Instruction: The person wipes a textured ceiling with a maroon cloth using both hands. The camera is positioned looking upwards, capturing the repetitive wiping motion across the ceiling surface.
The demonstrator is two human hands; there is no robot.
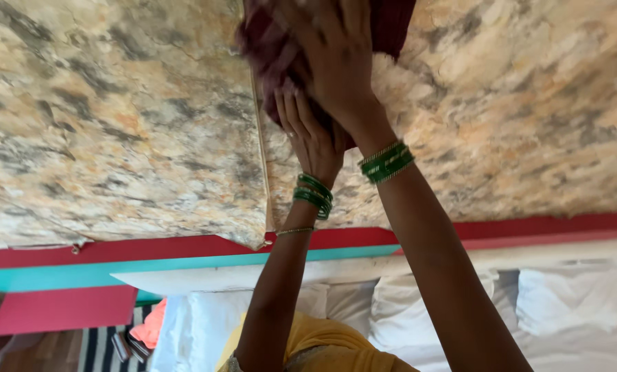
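Both my arms reach up to a marble-patterned wall panel (115,124). A dark maroon cloth (395,24) is bunched against the panel near the top edge of the view. My right hand (339,62) lies over the cloth with its back towards me, fingers spread across it. My left hand (313,138) sits just below and partly under the right one, fingers curled into the lower fold of the cloth. Green bangles (388,162) circle both wrists. The upper part of the cloth is cut off by the frame.
A thin golden strip (261,158) runs down the seam between two panels, just left of my hands. Below the panels run a red band (543,227) and a teal band (81,275). White pillows (563,300) and striped fabric (98,351) lie lower down.
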